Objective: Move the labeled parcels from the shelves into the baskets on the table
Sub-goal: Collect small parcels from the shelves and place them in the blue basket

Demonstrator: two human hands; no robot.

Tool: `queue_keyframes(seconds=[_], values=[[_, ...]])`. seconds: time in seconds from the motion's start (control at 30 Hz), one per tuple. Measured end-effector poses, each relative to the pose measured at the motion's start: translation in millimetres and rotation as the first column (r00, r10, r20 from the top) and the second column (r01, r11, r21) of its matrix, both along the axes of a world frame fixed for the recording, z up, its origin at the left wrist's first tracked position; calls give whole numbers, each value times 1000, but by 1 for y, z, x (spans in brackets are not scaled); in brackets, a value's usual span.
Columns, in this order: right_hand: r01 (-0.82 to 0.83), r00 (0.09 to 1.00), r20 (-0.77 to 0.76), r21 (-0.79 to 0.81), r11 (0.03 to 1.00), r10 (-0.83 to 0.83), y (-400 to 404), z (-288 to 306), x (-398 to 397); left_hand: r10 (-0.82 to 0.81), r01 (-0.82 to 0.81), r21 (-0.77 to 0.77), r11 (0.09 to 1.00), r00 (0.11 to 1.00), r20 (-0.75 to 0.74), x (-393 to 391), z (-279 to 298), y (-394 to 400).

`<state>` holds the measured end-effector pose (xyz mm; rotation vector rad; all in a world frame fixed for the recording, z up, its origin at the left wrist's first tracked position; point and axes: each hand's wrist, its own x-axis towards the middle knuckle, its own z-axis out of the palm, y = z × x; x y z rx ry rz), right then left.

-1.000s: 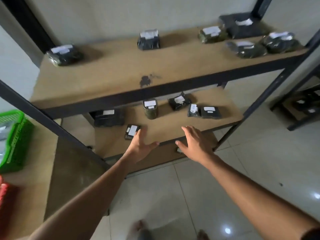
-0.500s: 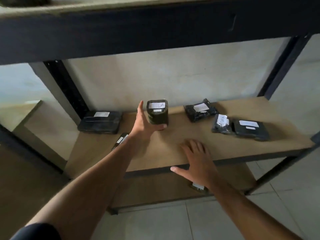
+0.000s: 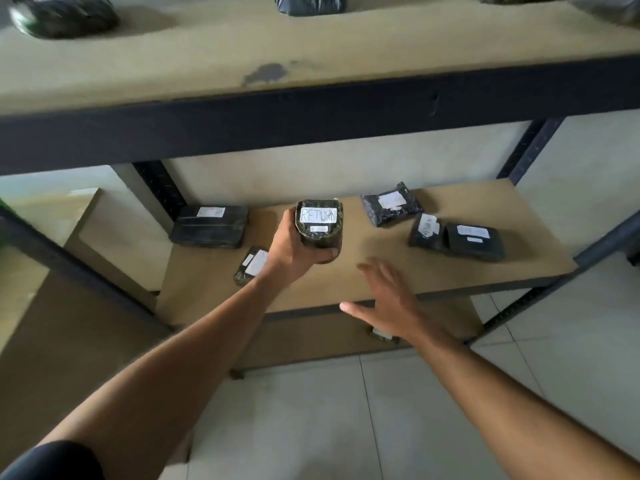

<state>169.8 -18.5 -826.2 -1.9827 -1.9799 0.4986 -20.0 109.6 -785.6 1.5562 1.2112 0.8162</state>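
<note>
left hand point(image 3: 294, 249) gripping the upright dark green parcel point(image 3: 320, 223) labelled "return", thumb curled under its lower front edge and fingers wrapped behind it; the parcel stands over the middle shelf point(image 3: 346, 275), and contact with the board cannot be told. right hand point(image 3: 388, 299) relaxed and spread, palm down, holding nothing, over the front edge of the same shelf. other labelled parcels on this shelf: a flat black box point(image 3: 209, 226) at back left, a small packet point(image 3: 252, 265) partly hidden by the left wrist, a black pouch point(image 3: 389, 207) at back, and two dark packets point(image 3: 457, 235) touching each other at right. upper shelf point(image 3: 311, 53) carries further dark parcels, cropped by the frame.
</note>
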Motion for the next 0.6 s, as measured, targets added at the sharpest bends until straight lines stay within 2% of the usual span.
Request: queue_keyframes(seconds=[0.13,0.27,0.4,0.6], values=[[42,992,-121,58,997,-35,-46,74,-17,-38,40,12,999,992,-117,-35,73,-86],[-30,981,-191,24,999,34,-92,155,-47,-46,48,10,999,987,-156,-84,145,-165],[-194,952,-236,38,980,197,-122,221,-105,79,-76,26,997,987,-142,-151,207,-231],[-312,897,-301,89,946,324,-128,268,-238,241,-229,94,969,959,-149,-300,249,-269]])
